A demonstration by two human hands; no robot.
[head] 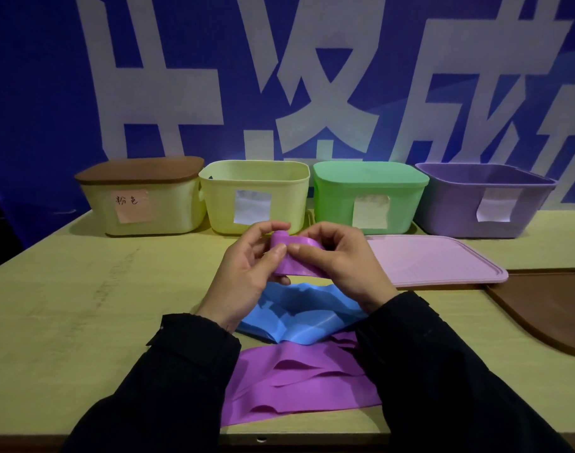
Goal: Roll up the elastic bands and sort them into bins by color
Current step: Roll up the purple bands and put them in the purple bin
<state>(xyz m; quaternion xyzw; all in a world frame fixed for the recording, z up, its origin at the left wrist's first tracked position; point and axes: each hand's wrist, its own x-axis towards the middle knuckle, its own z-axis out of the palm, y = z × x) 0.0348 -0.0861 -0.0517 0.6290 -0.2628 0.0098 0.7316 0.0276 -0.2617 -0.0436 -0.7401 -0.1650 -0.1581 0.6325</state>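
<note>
purple band [299,384] lies nearest; both hands' grip pinches purple roll [296,258]; label [131,206] reads 粉色.

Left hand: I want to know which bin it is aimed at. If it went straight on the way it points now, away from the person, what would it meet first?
Probably the open yellow bin, directly beyond the left hand, which grips the purple band. Depth is unclear from one view.

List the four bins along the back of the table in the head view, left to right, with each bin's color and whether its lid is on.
Pale yellow bin with brown lid on → pale yellow bin, open → green bin with green lid on → purple bin, open.
</note>
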